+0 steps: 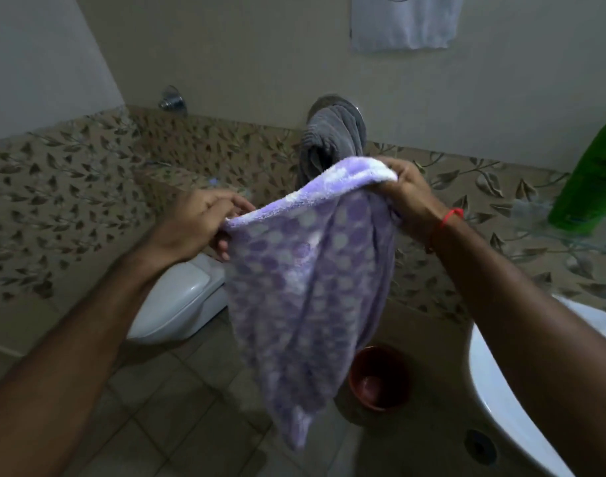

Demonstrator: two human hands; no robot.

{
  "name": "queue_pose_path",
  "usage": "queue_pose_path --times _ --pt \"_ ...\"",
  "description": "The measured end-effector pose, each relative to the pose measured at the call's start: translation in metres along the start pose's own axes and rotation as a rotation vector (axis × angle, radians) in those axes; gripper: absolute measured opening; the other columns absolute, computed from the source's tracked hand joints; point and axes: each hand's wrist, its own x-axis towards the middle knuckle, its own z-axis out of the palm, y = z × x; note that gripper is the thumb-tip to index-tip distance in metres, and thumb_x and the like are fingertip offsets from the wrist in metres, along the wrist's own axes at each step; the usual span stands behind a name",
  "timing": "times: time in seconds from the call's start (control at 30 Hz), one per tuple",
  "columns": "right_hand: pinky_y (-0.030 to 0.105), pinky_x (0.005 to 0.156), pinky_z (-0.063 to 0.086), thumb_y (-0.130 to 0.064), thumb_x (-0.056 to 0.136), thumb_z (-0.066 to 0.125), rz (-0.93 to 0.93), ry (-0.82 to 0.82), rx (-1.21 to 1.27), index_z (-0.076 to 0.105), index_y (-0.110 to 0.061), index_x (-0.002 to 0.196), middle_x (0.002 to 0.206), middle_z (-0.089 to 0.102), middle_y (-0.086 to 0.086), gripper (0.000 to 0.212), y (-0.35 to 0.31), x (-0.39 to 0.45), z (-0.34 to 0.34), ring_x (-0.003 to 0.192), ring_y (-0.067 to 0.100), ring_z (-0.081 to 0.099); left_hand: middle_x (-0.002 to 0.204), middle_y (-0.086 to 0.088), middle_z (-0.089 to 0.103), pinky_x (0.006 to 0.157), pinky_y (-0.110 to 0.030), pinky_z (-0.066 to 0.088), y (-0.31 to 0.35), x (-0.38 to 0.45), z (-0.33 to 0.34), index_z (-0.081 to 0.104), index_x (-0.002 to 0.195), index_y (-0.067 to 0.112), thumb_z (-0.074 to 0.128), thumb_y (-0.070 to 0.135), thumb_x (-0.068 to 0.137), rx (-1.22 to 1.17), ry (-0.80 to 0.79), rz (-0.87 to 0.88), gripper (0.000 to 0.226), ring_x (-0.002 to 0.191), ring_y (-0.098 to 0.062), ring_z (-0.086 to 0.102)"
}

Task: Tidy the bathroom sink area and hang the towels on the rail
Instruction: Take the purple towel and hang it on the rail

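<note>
Head view was filled mostly by a lilac towel (305, 287) with pale dots, held up in mid-air between both hands and hanging down in loose folds over the tiled floor (177, 407). Its top edge was stretched from lower left to upper right. That edge was pinched at its left corner by the curled fingers (236, 204) of the left hand (195, 225), and its right corner was gripped in the closed right hand (406, 197), whose wrist bore a red thread (449, 216). Below and left of the towel, a white toilet (184, 297) was seen against the leaf-patterned wall tiles (71, 187). At the lower right, part of a white sink (494, 401) was visible under the right forearm. Behind the towel's top edge, a grey towel (329, 139) was hung bunched on a wall fitting. A white cloth (403, 22) was hung high on the wall at the top right. A green bottle (591, 177) was stood at the right edge on a glass shelf (536, 232). A brown bucket (377, 380) was set on the floor, just right of the towel's lower part. A chrome tap (170, 99) was fixed to the wall at the upper left.
</note>
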Motion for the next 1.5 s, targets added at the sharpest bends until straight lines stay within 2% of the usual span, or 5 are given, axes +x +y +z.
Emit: queue_pose_path --times 0.27,0.7,0.97,1.23,1.5 --pt "0.027 0.092 0.047 0.000 0.080 0.052 -0.300 -0.039 0.094 0.066 -0.006 0.092 0.096 0.070 0.003 0.020 -0.098 0.011 0.031 0.094 0.015 0.062 0.094 0.025 0.077 0.080 -0.023 0.057 -0.104 -0.015 0.086 0.076 0.092 0.048 0.074 0.082 0.062 0.112 -0.163 -0.203 0.045 0.090 0.011 0.069" --pt "0.037 0.090 0.055 -0.003 0.094 0.035 -0.121 0.228 0.406 0.056 -0.003 0.099 0.094 0.060 0.016 0.021 -0.117 0.015 -0.080 0.089 0.029 0.063 0.098 0.009 0.059 0.069 0.000 0.041 -0.194 -0.043 0.149 0.062 0.104 0.028 0.052 0.034 0.105 -0.115 0.163 -0.523 0.011 0.078 0.019 0.059" --pt "0.045 0.085 0.048 -0.056 0.094 0.038 0.473 0.373 -1.239 0.070 0.012 0.104 0.107 0.064 0.041 0.076 -0.037 0.005 -0.139 0.099 0.047 0.064 0.086 -0.011 0.072 0.063 -0.028 0.053 -0.146 0.000 0.071 0.068 0.109 0.008 0.056 0.030 0.102 -0.521 -0.106 -0.825 0.026 0.072 -0.023 0.067" --pt "0.026 0.047 0.054 -0.027 0.092 0.072 0.746 -0.078 -0.239 0.061 -0.001 0.077 0.057 0.065 0.006 0.032 0.050 -0.051 0.001 0.052 0.015 0.065 0.094 0.013 0.074 0.079 -0.005 0.048 -0.027 0.001 0.147 0.077 0.090 0.025 0.046 0.042 0.106 -0.362 -0.173 -0.287 0.039 0.080 0.016 0.064" --pt "0.026 0.069 0.050 -0.047 0.099 0.056 0.488 -0.265 -0.352 0.072 -0.005 0.088 0.087 0.066 0.008 0.046 0.019 -0.052 0.059 0.077 0.015 0.062 0.108 -0.006 0.063 0.087 -0.042 0.053 -0.025 0.006 0.133 0.053 0.109 0.013 0.072 0.030 0.081 0.055 -0.063 0.021 0.038 0.108 -0.030 0.064"
